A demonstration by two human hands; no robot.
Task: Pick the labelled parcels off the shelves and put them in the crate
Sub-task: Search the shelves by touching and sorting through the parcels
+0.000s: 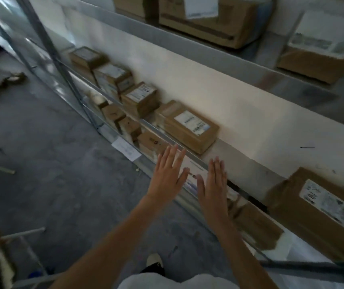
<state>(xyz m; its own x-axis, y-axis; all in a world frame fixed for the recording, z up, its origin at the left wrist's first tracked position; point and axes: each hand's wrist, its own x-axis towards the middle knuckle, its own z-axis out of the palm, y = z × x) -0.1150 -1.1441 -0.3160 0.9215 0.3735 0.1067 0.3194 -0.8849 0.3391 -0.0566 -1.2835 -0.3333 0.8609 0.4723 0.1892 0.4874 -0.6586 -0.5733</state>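
Now your left hand (168,178) and right hand (214,188) reach out flat at centre frame, fingers spread, holding nothing. You look to be between picks: the nearest labelled parcel (190,127) lies just above, so reach on and clasp its sides.

Bare forearms, no sleeves showing, pale grey trousers (177,281) and a white-toed shoe (154,260) (dark at the ankle).

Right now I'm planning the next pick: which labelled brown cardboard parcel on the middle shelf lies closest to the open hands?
The flat brown cardboard parcel with the white label, just beyond the left hand and right hand; the other parcels sit farther along.
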